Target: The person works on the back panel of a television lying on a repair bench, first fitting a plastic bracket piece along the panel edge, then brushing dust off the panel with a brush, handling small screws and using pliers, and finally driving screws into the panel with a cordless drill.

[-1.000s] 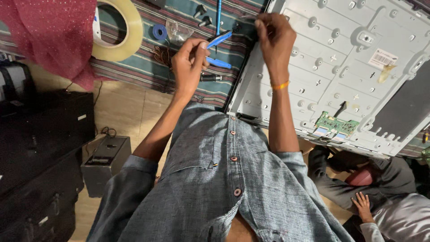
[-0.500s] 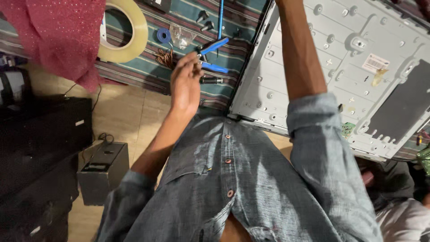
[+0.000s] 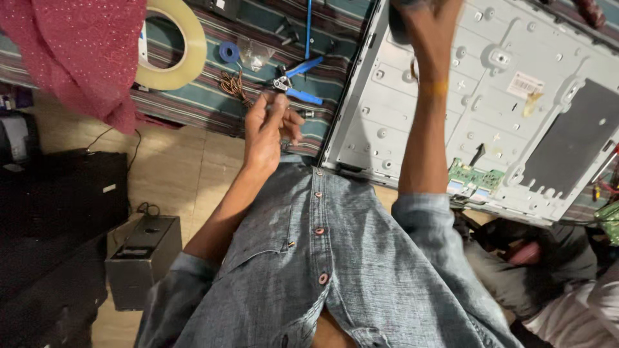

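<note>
Head view, left grip point(image 3: 269, 129) half-curled, empty, blue-handled pliers point(image 3: 295, 82) just beyond, right grip (unclear) at top edge

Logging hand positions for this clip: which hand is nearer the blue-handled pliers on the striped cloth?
Left. The left hand hovers just below the blue-handled pliers, fingers curled, apparently not touching them. The right hand is raised over the grey metal panel, off to the pliers' right.

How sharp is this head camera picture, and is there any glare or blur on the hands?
Head view: right hand is motion-blurred and cut by the top edge; left hand is fairly sharp; the metal panel is evenly lit without harsh glare; the black boxes sit in shadow.
</note>
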